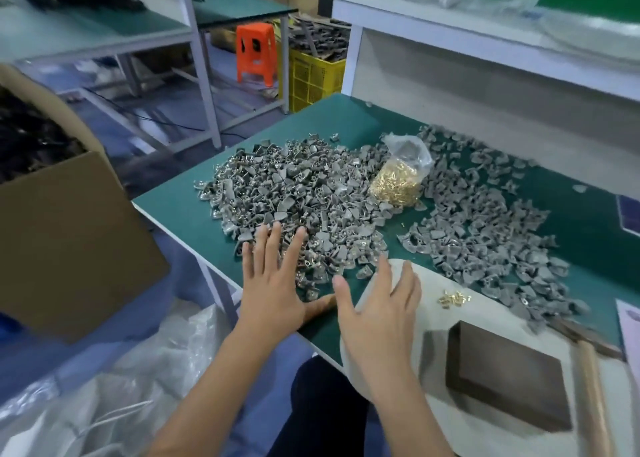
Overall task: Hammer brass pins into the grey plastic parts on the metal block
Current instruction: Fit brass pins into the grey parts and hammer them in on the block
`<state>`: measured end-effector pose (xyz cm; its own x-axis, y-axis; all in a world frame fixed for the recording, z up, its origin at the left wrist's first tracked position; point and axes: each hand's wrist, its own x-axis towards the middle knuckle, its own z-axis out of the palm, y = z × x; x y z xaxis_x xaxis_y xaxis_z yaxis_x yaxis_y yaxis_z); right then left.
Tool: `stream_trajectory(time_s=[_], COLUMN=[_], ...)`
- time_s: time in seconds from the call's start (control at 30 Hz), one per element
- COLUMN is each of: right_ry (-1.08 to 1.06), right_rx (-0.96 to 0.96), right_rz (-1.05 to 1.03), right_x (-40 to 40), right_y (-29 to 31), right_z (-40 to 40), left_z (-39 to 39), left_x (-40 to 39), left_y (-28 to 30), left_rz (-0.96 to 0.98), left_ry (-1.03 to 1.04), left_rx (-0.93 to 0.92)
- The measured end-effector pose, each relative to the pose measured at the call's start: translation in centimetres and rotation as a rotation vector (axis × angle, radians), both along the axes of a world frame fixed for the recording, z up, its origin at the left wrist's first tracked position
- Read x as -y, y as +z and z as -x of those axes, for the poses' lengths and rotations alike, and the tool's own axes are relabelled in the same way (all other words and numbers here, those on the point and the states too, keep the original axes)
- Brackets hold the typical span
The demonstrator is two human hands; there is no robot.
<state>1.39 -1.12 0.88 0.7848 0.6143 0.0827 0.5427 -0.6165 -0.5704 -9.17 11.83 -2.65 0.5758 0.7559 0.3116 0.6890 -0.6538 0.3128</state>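
Two heaps of grey plastic parts cover the green table: a left heap (pixel 298 193) with brass pins in them and a right heap (pixel 485 235). My left hand (pixel 273 283) lies flat, fingers spread, on the near edge of the left heap. My right hand (pixel 377 314) hovers with straight, spread fingers over the pale round mat (pixel 436 314). The dark metal block (pixel 505 377) sits on that mat, bare on top. A few loose brass pins (pixel 453 298) lie beyond the block. The hammer (pixel 588 370) lies to the block's right, with its wooden handle toward me.
A clear bag of brass pins (pixel 398 179) stands between the heaps. An open cardboard box (pixel 69 242) is at the left, with clear plastic sheeting (pixel 104 387) below it. A white shelf (pixel 485 51) rises behind the table. An orange stool (pixel 256 53) and yellow crate (pixel 315 76) stand farther back.
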Motion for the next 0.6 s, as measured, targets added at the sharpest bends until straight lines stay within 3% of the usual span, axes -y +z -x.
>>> stream_trajectory(time_s=[0.2,0.43,0.6], right_ry=[0.022,0.081,0.115], right_rx=[-0.020,0.050,0.046], right_rz=[0.149,0.129,0.114], right_x=[-6.5,-10.2,-9.8], right_y=[-1.1,-1.4,-1.0], right_z=[-4.2,-4.5,-4.6], left_z=[-1.3,-2.5,-2.3], left_x=[-3.3,-5.8,-5.6], left_y=[0.2,0.4,0.7], left_rz=[0.056,0.115,0.014], left_ry=[-0.021,-0.068,-0.062], left_rx=[-0.041,-0.010,-0.038])
